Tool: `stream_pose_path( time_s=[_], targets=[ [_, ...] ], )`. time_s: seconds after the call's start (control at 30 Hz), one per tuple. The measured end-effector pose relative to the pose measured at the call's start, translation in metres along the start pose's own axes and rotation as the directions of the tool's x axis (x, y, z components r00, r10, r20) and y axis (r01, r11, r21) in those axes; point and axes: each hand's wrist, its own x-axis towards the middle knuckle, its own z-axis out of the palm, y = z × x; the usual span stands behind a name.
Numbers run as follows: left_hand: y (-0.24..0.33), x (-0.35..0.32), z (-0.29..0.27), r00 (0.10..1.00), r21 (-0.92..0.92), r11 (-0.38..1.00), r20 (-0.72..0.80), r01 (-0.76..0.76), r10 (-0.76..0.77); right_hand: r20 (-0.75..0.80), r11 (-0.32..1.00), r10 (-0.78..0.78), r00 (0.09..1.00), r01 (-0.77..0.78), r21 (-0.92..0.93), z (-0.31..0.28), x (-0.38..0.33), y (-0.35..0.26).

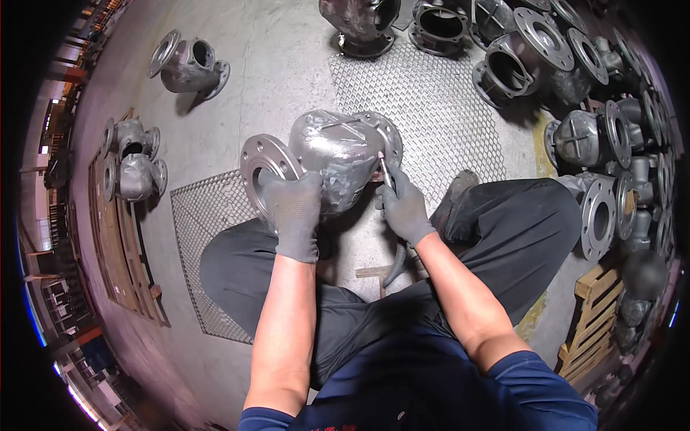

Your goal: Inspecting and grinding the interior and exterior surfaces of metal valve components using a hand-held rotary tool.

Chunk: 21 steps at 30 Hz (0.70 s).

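Observation:
Between my knees lies a grey cast-metal valve body (338, 147), tilted on its side, with a round bolt-holed flange at each end. My left hand (293, 208), in a grey glove, is closed on the near-left flange (253, 169), its fingers reaching into the opening. My gloved right hand (406, 208) grips a slim die grinder (386, 172) with a small pink tip. That tip is at the casting's right side, by the far flange; whether it touches the metal I cannot tell. A dark hose (395, 267) hangs below my right hand.
Expanded-metal mesh (431, 93) covers part of the concrete floor. Single castings stand ahead (359, 25) and at far left (188, 68). Many flanged castings (575, 140) crowd the right side. Wooden pallets lie left (118, 251) and right (591, 323). My bent legs flank the work.

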Motion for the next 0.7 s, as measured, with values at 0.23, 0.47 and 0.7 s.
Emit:
stream_pose_path(
  time_s=[0.23,0.47,0.7],
  targets=[
    [-0.004,0.004,0.000,1.000,0.012,1.000,0.012,0.009,-0.009,-0.041,0.978,-0.209,0.977,0.210,0.013,0.018,0.000,0.012],
    [0.006,0.000,-0.001,0.999,0.035,0.999,0.010,0.037,-0.037,-0.037,0.975,-0.218,0.975,0.216,-0.051,0.016,0.004,0.015],
    [0.008,-0.002,-0.001,0.999,0.074,0.997,-0.030,-0.019,0.021,-0.010,0.985,-0.168,0.986,0.167,-0.036,0.010,0.008,0.019]
  ],
)
